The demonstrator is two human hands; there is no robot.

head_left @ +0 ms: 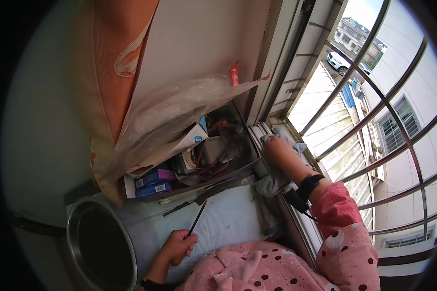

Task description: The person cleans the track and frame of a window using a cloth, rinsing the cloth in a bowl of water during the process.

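Note:
My left hand (178, 246) is closed around one end of a thin dark stick (197, 217), whose free end points up and away over the pale surface. Farther off on the right, my right hand (280, 151) presses a greyish cloth (299, 147) into the corner of the window track (303, 224). Its fingers are bent around the cloth, and more grey fabric (271, 185) bunches along the sill beneath my wrist. A black band with a small dark device (296, 200) sits at that wrist.
Beside the sill stands an open box (213, 182) of cables and small cartons, partly under a clear plastic bag (175, 109). A metal basin (72, 233) is at the lower left. An orange curtain (112, 63) hangs at the back; metal bars (342, 142) cross the window opening.

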